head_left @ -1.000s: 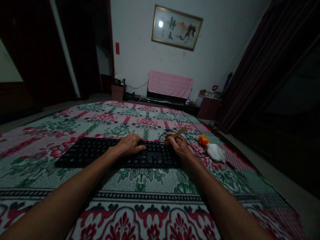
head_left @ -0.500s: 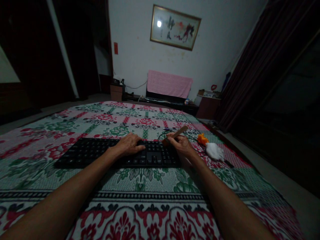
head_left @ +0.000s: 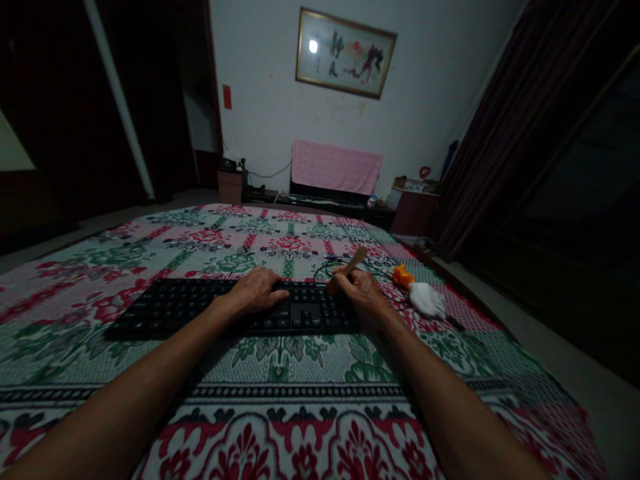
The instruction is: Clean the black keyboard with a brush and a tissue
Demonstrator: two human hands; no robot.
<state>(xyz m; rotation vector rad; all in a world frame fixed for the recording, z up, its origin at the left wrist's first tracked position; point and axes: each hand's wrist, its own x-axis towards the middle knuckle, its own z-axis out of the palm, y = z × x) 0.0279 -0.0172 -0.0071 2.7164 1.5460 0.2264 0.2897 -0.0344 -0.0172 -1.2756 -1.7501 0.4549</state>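
Note:
A black keyboard (head_left: pixel 305 312) lies flat on the patterned bedspread in front of me. My left hand (head_left: pixel 256 289) rests across its middle, palm down, fingers toward the far edge and thumb stretched out to the right. Over the number-pad end, my right hand (head_left: pixel 361 288) is closed around a small brush (head_left: pixel 356 259). The brush's flat wooden handle slants up to the right, while its reddish-brown head points down at the keys; whether it touches them is hard to tell. Behind the right hand, a thin dark cable (head_left: pixel 320 267) curls on the cloth.
To the right of my right hand lie an orange crumpled item (head_left: pixel 403 275), a white soft bundle (head_left: pixel 427 300) and a small black object (head_left: pixel 455 323). The red, green and white bedspread (head_left: pixel 280 393) spreads all around. A pink cloth (head_left: pixel 336 168) covers something by the far wall.
The brush handle has tipped more upright and shifted slightly left with my right hand. My left hand stays on the keyboard. The whole view has shifted a little.

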